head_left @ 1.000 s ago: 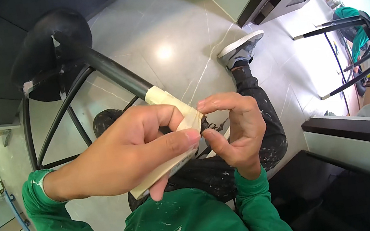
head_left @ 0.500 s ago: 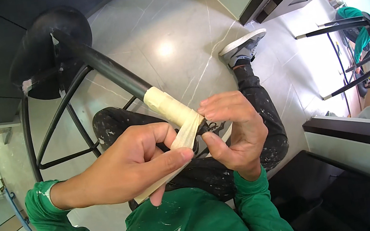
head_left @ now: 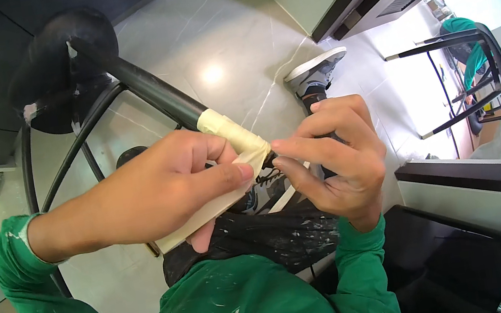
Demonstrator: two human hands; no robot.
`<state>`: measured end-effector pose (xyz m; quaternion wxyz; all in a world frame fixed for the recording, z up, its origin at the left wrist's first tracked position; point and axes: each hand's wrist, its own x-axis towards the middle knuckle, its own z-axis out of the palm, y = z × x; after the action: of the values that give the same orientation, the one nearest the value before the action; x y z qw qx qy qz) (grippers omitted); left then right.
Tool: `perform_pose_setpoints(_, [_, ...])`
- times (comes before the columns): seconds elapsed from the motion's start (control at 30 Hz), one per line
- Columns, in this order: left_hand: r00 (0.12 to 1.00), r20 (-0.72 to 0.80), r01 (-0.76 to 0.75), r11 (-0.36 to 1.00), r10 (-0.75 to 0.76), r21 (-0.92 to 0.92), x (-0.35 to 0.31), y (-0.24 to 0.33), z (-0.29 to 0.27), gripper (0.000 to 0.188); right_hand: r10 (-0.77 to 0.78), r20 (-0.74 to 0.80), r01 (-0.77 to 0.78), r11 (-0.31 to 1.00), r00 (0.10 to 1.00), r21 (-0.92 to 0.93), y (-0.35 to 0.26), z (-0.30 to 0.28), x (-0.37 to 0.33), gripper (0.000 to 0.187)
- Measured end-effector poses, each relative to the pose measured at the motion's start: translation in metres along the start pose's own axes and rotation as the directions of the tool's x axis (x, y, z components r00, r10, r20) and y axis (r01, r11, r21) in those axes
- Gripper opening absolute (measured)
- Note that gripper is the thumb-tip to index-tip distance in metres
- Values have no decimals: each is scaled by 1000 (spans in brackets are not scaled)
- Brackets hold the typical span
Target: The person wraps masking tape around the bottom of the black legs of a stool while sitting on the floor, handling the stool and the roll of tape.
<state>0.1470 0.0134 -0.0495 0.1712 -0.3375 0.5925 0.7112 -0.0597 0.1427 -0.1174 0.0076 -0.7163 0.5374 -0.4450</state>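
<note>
A black stool or chair lies tipped over, its dark rounded seat (head_left: 45, 64) at upper left and one leg (head_left: 160, 92) slanting down toward me. Pale yellow masking tape (head_left: 227, 132) is wrapped around this leg's near end. My left hand (head_left: 164, 189) pinches the loose tape strip (head_left: 222, 206) between thumb and fingers; the strip hangs down-left below the palm, partly hidden. At the leg's tip, my right hand (head_left: 345, 162) closes thumb and index fingertip on the tape's edge and the dark end. Its other fingers are curled away.
My legs in paint-spotted dark trousers (head_left: 263, 239) flank the work, with one grey shoe (head_left: 316, 72) out on the tiled floor (head_left: 201, 41). Another black-legged chair (head_left: 489, 62) and a person in green (head_left: 471, 52) are at far right. A dark panel (head_left: 434, 258) lies at lower right.
My left hand and forearm have shifted slightly up and left, the strip still pinched. The right hand has moved a little right, its fingers opening out more while thumb and index stay at the tip.
</note>
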Motion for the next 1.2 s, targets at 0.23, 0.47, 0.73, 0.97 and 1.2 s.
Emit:
perform_pose_setpoints(0.23, [1000, 11, 19, 998, -20, 62, -1, 4, -2, 34, -40, 141, 53, 995, 989, -90, -10, -4, 15, 32])
perform_pose_setpoints(0.47, [999, 10, 40, 992, -42, 116, -1, 6, -5, 33, -89, 188, 117, 983, 978, -140, -11, -4, 21, 25])
perform_pose_setpoints(0.73, [998, 46, 40, 999, -40, -10, 1, -6, -9, 35, -350, 42, 337, 855, 936, -394, -1, 12, -4, 20])
perform_pose_setpoints(0.97, [999, 30, 34, 999, -34, 2, 2, -10, -4, 32, -117, -9, 115, 986, 993, -118, 7, 7, -10, 29])
perform_pose_setpoints(1.2, [1000, 22, 18, 1000, -18, -8, 3, -11, -2, 30, -6, 36, 4, 997, 999, 73, 9, 6, -7, 31])
